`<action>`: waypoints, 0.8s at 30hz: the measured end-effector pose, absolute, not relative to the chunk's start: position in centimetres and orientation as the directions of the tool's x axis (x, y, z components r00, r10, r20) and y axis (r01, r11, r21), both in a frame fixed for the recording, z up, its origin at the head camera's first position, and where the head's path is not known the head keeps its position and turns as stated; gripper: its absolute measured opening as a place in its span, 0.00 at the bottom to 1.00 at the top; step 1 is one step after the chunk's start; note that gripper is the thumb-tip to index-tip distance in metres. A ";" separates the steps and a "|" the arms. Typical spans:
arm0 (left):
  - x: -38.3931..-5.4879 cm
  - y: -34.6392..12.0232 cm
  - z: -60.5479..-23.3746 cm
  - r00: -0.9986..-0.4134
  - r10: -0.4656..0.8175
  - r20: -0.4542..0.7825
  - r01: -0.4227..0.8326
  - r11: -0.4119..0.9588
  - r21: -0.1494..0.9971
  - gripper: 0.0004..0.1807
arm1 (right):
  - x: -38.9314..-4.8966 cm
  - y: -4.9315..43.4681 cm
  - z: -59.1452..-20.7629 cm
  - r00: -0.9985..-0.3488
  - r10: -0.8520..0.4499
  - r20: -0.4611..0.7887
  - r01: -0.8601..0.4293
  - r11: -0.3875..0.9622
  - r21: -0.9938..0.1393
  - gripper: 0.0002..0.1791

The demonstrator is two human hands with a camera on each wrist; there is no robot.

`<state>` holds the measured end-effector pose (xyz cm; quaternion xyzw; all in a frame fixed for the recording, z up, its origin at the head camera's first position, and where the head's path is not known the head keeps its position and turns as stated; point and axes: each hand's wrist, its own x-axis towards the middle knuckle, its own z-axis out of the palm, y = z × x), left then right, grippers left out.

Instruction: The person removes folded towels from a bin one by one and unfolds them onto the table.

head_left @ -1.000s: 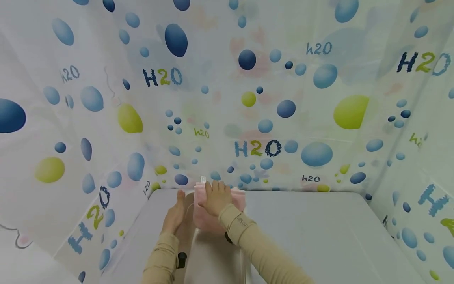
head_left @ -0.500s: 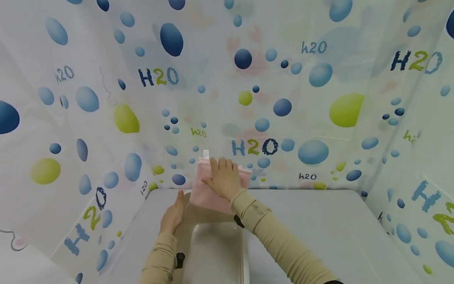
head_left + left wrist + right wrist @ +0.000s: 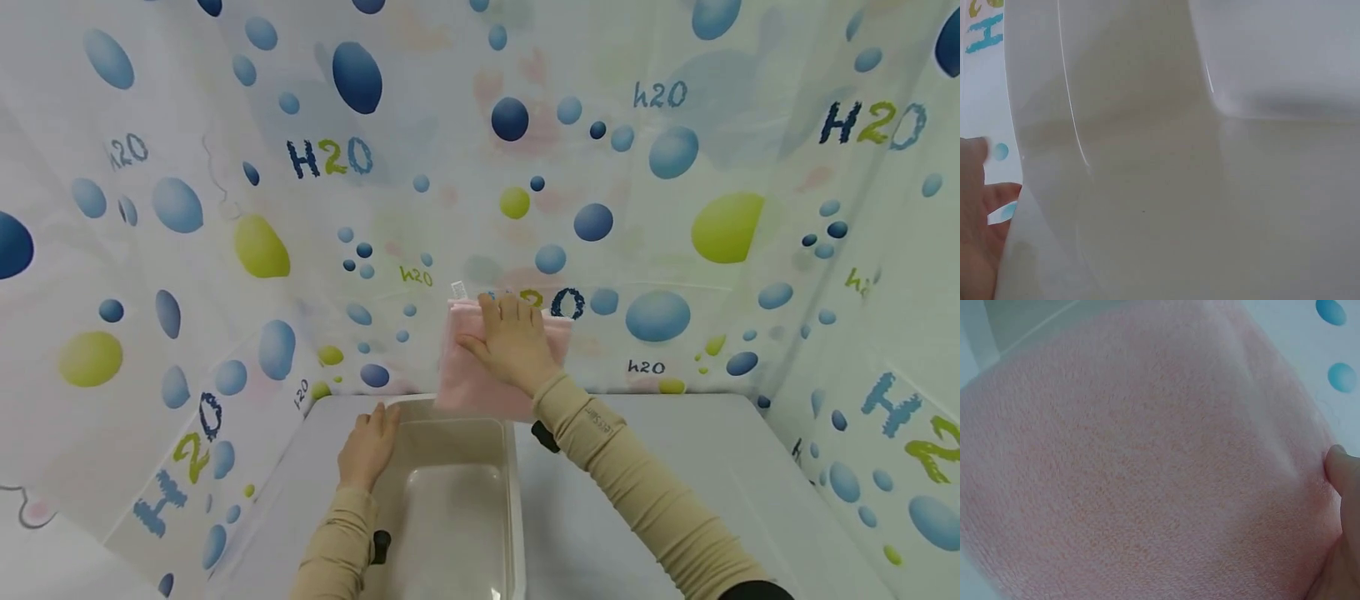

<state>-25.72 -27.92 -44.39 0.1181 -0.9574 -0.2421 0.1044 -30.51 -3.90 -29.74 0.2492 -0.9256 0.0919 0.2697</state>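
Note:
A folded pink towel (image 3: 480, 367) with a small white tag hangs over the far end of a beige plastic tub (image 3: 516, 500). My right hand (image 3: 513, 342) grips it near the top edge, thumb spread across the near face. In the right wrist view the towel (image 3: 1135, 450) fills most of the picture, its pile soft and fuzzy, with the thumb at its right edge. My left hand (image 3: 367, 446) holds the tub's left rim near the far corner. From the left wrist, the fingers of the left hand (image 3: 979, 231) reach behind the tub's outer edge (image 3: 1035, 125).
The tub stands lengthwise on a white table (image 3: 660, 492), its inside bare and shiny. A white curtain (image 3: 450, 217) printed with blue and green drops and H2O lettering encloses the table at the back and both sides.
My right hand has raised the pink towel up out of the tub and carried it to the right. My left hand stays at the left rim, its fingers now bent over it.

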 end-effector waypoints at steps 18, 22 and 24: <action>-23.6 -19.3 -42.6 -0.910 0.157 0.383 0.376 0.701 0.606 0.14 | -29.6 -0.5 -27.0 -0.694 -0.365 0.620 -0.546 0.829 -0.123 0.34; -23.3 -17.3 -41.6 -0.889 0.325 0.323 0.454 0.531 0.715 0.16 | -29.1 -0.4 -26.5 -0.681 -0.362 0.636 -0.584 0.793 -0.173 0.33; -23.1 -16.7 -41.2 -0.893 0.353 0.278 0.427 0.477 0.768 0.17 | -28.9 -0.4 -26.3 -0.680 -0.360 0.639 -0.605 0.768 -0.212 0.32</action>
